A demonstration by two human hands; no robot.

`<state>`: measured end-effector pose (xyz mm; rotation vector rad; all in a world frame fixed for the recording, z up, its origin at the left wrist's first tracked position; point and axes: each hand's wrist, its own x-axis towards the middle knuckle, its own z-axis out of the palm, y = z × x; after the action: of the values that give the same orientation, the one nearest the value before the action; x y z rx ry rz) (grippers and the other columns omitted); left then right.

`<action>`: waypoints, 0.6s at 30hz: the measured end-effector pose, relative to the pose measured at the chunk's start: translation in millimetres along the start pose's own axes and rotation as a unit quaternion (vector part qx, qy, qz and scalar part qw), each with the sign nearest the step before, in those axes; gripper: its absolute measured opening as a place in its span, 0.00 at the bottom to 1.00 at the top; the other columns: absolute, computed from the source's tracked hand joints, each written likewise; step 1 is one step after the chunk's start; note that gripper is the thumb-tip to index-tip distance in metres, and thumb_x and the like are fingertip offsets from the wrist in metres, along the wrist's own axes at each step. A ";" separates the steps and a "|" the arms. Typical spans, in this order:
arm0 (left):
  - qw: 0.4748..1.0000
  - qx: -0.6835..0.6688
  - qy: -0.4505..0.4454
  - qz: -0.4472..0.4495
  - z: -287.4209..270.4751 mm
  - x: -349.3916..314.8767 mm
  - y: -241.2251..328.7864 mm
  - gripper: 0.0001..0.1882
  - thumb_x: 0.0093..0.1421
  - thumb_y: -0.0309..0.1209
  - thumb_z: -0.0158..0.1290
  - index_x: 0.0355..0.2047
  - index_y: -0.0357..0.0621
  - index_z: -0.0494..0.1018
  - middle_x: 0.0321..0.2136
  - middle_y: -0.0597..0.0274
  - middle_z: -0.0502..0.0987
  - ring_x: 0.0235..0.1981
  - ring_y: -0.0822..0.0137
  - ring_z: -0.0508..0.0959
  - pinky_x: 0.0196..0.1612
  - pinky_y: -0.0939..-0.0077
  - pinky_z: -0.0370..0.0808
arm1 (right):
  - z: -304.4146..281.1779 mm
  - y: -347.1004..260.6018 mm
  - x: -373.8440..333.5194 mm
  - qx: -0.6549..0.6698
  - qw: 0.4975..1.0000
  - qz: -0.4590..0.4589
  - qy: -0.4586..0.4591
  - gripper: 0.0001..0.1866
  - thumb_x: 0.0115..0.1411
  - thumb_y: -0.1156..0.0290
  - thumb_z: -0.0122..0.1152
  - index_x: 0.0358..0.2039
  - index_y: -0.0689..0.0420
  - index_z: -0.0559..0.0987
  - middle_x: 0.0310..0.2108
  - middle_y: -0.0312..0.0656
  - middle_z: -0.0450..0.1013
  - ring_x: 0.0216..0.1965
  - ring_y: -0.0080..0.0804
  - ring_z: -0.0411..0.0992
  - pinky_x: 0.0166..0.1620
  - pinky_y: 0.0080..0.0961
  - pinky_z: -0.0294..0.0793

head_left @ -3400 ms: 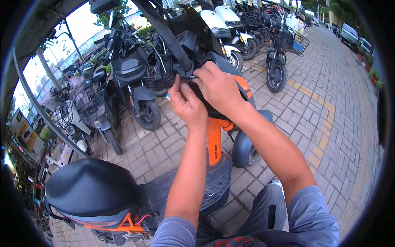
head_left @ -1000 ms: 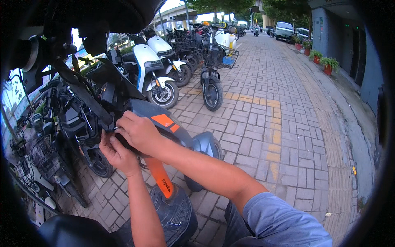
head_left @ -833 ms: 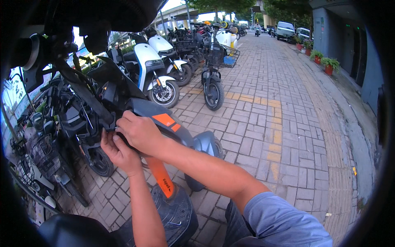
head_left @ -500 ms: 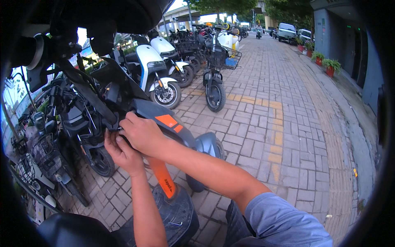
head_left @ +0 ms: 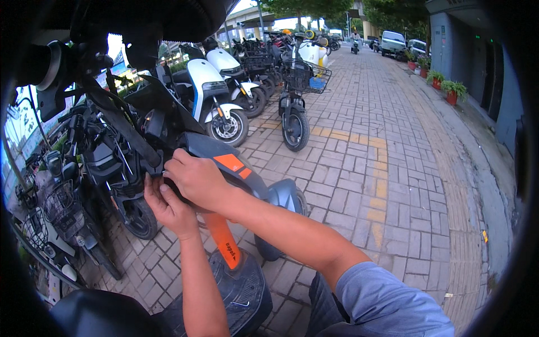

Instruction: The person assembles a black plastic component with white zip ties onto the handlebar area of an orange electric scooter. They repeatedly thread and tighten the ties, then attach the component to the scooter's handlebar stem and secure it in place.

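Observation:
Both hands work close together at the dark front part of an electric scooter with an orange and grey body. My right hand is closed in a pinch over the dark edge beneath the grey front panel. What its fingertips hold is hidden. Just below and to the left, my left hand has its thumb and fingers curled up against the same spot, the thing between them too small to make out. On the black footboard lies a small L-shaped metal piece, like a hex key.
Several parked scooters crowd the left, among them a white scooter and a black basket bike. Ahead stands a scooter with a wire basket. Potted plants line the building at right. A rider is far down the brick pavement.
My right hand has shifted slightly at the same spot, its fingers a little higher. A small shiny bit between the hands no longer shows. The distant rider is slightly nearer.

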<state>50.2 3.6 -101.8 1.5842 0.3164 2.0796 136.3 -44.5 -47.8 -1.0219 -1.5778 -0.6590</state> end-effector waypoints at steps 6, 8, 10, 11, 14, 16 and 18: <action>1.000 -0.005 0.007 -0.001 -3.3 1.5 -2.2 0.20 0.70 0.25 0.42 0.62 0.36 0.61 0.48 0.56 0.74 0.48 0.68 0.73 0.55 0.72 0.69 | -6.2 -11.7 4.5 -0.030 0.998 0.020 -0.044 0.07 0.57 0.71 0.60 0.32 0.60 0.75 0.30 0.43 0.67 0.26 0.44 0.73 0.26 0.36 0.74; 1.000 -0.011 0.007 -0.005 -2.7 0.8 -0.3 0.20 0.70 0.25 0.42 0.61 0.36 0.61 0.48 0.55 0.74 0.48 0.68 0.73 0.55 0.72 0.69 | -9.9 -11.2 5.5 -0.030 0.998 0.019 -0.051 0.07 0.56 0.70 0.60 0.32 0.61 0.75 0.30 0.44 0.67 0.27 0.45 0.73 0.27 0.37 0.75; 1.000 -0.015 0.009 -0.009 -1.4 1.7 2.2 0.20 0.70 0.25 0.43 0.61 0.35 0.62 0.49 0.55 0.74 0.48 0.67 0.73 0.55 0.72 0.69 | -2.2 -3.7 4.8 -0.019 0.999 0.018 -0.041 0.08 0.56 0.70 0.60 0.32 0.61 0.75 0.30 0.44 0.68 0.28 0.46 0.74 0.28 0.38 0.75; 1.000 -0.019 0.011 -0.006 1.8 0.8 1.6 0.20 0.70 0.25 0.43 0.60 0.35 0.62 0.49 0.55 0.73 0.49 0.66 0.73 0.56 0.71 0.69 | 0.4 3.6 1.2 -0.011 1.000 0.008 -0.016 0.07 0.55 0.72 0.61 0.32 0.61 0.76 0.29 0.45 0.69 0.30 0.46 0.74 0.29 0.38 0.75; 0.999 0.035 0.003 -0.011 1.3 1.1 10.3 0.20 0.69 0.25 0.43 0.60 0.34 0.62 0.49 0.54 0.73 0.49 0.65 0.73 0.56 0.71 0.68 | -4.9 -1.8 2.6 0.039 0.999 0.025 0.027 0.06 0.53 0.75 0.63 0.32 0.60 0.77 0.29 0.45 0.71 0.31 0.47 0.74 0.30 0.38 0.74; 1.000 0.025 0.005 0.001 -0.4 2.5 5.1 0.20 0.69 0.24 0.43 0.61 0.33 0.62 0.49 0.54 0.73 0.49 0.65 0.73 0.56 0.71 0.69 | 0.3 -3.8 3.9 0.036 0.999 0.020 0.022 0.06 0.53 0.76 0.64 0.32 0.59 0.77 0.29 0.44 0.71 0.30 0.47 0.74 0.30 0.38 0.74; 1.000 -0.013 -0.004 -0.009 1.0 2.0 3.9 0.20 0.69 0.24 0.42 0.60 0.32 0.62 0.50 0.53 0.72 0.51 0.64 0.73 0.56 0.70 0.68 | -2.9 -4.2 5.2 0.012 1.000 0.020 0.009 0.05 0.54 0.76 0.63 0.32 0.59 0.77 0.29 0.43 0.71 0.29 0.47 0.74 0.29 0.38 0.74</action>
<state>49.8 1.1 -98.0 1.5689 0.2985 2.0558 133.9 -47.6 -41.6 -1.0244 -1.5433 -0.6194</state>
